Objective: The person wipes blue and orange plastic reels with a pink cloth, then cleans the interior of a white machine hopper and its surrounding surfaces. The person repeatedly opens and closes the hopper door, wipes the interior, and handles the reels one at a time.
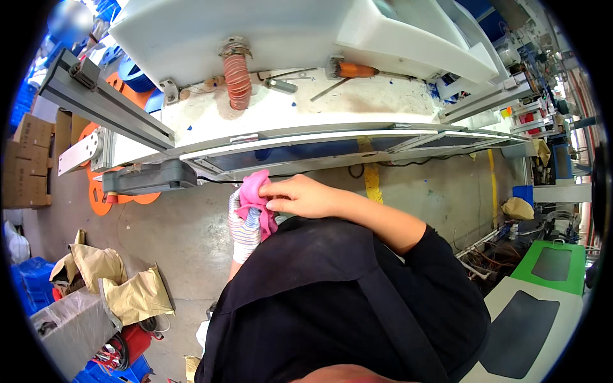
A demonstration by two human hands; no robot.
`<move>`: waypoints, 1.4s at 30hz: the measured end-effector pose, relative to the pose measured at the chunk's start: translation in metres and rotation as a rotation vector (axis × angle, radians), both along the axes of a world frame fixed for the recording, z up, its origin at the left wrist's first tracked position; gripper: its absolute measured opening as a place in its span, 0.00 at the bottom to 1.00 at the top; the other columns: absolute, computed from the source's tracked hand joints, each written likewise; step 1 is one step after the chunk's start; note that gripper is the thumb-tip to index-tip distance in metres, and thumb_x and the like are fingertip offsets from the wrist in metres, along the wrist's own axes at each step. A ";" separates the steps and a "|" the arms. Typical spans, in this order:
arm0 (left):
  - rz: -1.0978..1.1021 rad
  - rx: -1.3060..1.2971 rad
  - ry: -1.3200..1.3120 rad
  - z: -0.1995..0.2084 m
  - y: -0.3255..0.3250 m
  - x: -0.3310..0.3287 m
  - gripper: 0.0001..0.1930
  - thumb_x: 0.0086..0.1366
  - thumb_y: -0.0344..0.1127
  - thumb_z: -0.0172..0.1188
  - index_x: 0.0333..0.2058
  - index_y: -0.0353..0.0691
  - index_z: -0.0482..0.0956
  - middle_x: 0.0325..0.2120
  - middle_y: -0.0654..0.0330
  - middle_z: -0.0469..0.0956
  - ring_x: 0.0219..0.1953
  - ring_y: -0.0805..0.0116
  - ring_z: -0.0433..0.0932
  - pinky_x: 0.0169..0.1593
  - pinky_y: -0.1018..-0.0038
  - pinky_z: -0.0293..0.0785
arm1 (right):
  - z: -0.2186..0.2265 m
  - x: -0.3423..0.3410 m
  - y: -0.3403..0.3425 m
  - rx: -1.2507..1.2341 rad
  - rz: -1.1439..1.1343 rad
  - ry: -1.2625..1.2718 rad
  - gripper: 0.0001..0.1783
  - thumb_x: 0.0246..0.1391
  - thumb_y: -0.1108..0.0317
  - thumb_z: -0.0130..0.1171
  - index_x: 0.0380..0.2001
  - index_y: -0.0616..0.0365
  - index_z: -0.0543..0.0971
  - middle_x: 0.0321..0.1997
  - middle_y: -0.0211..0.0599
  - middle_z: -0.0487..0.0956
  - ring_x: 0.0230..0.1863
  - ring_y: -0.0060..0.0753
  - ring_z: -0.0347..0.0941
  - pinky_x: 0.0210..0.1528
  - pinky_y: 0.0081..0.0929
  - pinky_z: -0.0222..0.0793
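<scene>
Cloth between hands, below machine

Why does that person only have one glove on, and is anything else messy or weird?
The left hand wears a striped knit glove, while the right hand is bare and pinches a pink cloth against it. On the floor to the left, crumpled brown paper bags lie in an untidy heap. The white machine top looks dusty, with blue flecks.

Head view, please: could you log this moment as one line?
left hand: gloved, holding pink cloth | right hand: bare, pinching cloth | behind: white machine
</scene>
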State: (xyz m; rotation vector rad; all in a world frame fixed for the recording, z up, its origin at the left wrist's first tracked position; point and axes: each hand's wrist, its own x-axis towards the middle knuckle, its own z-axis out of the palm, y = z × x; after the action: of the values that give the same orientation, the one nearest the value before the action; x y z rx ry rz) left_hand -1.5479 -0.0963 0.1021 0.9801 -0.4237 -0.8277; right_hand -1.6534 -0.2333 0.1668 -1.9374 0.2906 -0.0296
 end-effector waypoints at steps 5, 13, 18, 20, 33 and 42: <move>0.052 0.178 -0.110 -0.012 0.011 -0.028 0.19 0.59 0.39 0.62 0.45 0.37 0.69 0.39 0.59 0.74 0.40 0.71 0.73 0.47 0.73 0.71 | 0.003 -0.077 -0.012 -0.207 0.063 0.014 0.20 0.58 0.58 0.51 0.53 0.46 0.75 0.36 0.42 0.81 0.35 0.47 0.76 0.40 0.39 0.70; 0.051 0.275 -0.136 -0.018 0.031 -0.119 0.19 0.59 0.43 0.62 0.43 0.39 0.68 0.35 0.63 0.73 0.37 0.74 0.71 0.43 0.76 0.70 | -0.042 -0.191 -0.061 -0.211 -0.269 0.027 0.17 0.56 0.66 0.55 0.49 0.54 0.77 0.41 0.39 0.82 0.40 0.30 0.80 0.44 0.26 0.73; 0.179 0.219 0.127 -0.040 0.056 -0.205 0.22 0.54 0.54 0.67 0.32 0.40 0.74 0.27 0.63 0.75 0.29 0.71 0.75 0.35 0.74 0.71 | -0.034 -0.114 -0.127 -0.747 -0.413 -0.224 0.15 0.55 0.67 0.53 0.46 0.52 0.77 0.38 0.39 0.78 0.42 0.44 0.74 0.42 0.36 0.71; 0.198 0.198 0.142 -0.034 0.064 -0.223 0.22 0.53 0.54 0.67 0.30 0.40 0.75 0.26 0.62 0.76 0.28 0.71 0.75 0.35 0.73 0.71 | -0.037 -0.078 -0.156 -1.009 -0.380 -0.287 0.17 0.51 0.73 0.52 0.46 0.52 0.76 0.41 0.37 0.77 0.45 0.44 0.73 0.43 0.36 0.72; 0.349 0.166 0.139 -0.061 0.125 -0.197 0.24 0.57 0.50 0.64 0.46 0.43 0.71 0.42 0.58 0.75 0.45 0.61 0.74 0.50 0.64 0.72 | -0.007 -0.026 -0.195 -1.433 0.335 -0.034 0.07 0.46 0.76 0.53 0.32 0.57 0.73 0.32 0.39 0.76 0.37 0.45 0.75 0.35 0.37 0.72; 0.188 0.280 0.051 -0.073 0.111 -0.171 0.26 0.55 0.54 0.65 0.43 0.42 0.70 0.39 0.56 0.75 0.42 0.61 0.76 0.45 0.65 0.73 | 0.039 -0.124 -0.162 -1.239 -0.166 -0.522 0.09 0.45 0.78 0.55 0.30 0.55 0.69 0.30 0.35 0.75 0.33 0.40 0.74 0.32 0.32 0.71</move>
State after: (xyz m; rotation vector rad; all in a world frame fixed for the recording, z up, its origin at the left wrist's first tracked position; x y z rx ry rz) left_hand -1.7191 0.0144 0.0291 1.2345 -0.1698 -0.7511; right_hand -1.7773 -0.3950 0.2054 -2.9884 0.0545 -1.0155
